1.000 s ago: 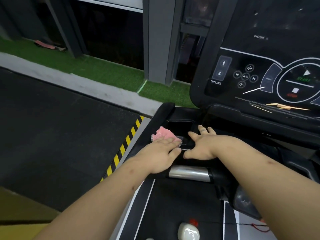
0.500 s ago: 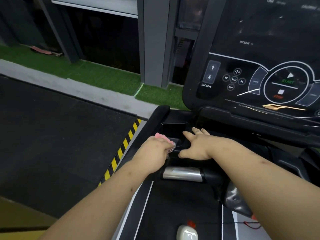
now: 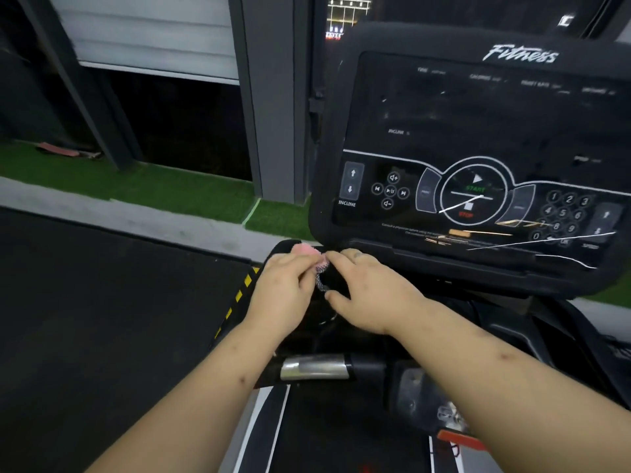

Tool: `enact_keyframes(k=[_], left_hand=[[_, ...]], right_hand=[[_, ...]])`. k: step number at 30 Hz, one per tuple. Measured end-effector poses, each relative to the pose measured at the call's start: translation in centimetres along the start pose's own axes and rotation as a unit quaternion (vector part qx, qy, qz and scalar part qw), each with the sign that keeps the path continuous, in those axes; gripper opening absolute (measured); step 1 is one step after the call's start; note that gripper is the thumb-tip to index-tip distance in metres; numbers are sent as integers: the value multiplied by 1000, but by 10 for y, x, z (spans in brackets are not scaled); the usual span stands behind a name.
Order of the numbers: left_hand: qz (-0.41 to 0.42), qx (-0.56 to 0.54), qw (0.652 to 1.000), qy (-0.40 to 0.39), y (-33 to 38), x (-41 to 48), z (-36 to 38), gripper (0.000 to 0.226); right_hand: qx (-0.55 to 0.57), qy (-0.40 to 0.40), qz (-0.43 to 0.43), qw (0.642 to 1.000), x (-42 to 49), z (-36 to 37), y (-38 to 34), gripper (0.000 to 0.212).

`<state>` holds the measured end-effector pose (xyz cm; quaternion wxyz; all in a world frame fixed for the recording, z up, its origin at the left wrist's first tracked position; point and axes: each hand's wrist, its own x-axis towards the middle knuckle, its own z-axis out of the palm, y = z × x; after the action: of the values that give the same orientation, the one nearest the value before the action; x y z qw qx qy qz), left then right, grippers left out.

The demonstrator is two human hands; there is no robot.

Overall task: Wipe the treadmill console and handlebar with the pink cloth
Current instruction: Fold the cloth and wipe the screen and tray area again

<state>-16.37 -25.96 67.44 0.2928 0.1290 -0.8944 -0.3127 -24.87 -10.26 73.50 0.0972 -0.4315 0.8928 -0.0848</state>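
Our left grip [image 3: 283, 291] curls round the pink cloth [image 3: 307, 250] at the centre of the frame, just under the lower left corner of the console [image 3: 461, 124]. Our right grip [image 3: 370, 295] lies loosely spread, forefinger at the cloth's mesh edge. We judge the step to be bunching the cloth into a pad. Next it needs pressing flat on the console face, then along the handlebar [image 3: 314, 368] lower in the frame.
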Motion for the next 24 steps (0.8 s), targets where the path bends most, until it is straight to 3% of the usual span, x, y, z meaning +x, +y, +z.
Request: enact_keyframes(k=[3, 5, 8, 11, 13, 24], left_hand=[[28, -6, 998, 53, 24, 24, -12, 24], [26, -6, 997, 74, 38, 39, -16, 24], [30, 20, 997, 64, 46, 58, -8, 28], [53, 68, 995, -39, 42, 63, 16, 37], [87, 92, 990, -67, 35, 61, 28, 39], [191, 168, 967, -14, 37, 116, 11, 48]], right_hand=[[-38, 139, -31, 989, -4, -17, 3, 64], [-73, 177, -16, 981, -5, -18, 12, 68], [-90, 98, 26, 991, -10, -8, 30, 80], [-88, 51, 38, 994, -18, 2, 43, 84], [-75, 48, 37, 995, -18, 4, 46, 85], [-66, 47, 41, 996, -15, 0, 41, 85]])
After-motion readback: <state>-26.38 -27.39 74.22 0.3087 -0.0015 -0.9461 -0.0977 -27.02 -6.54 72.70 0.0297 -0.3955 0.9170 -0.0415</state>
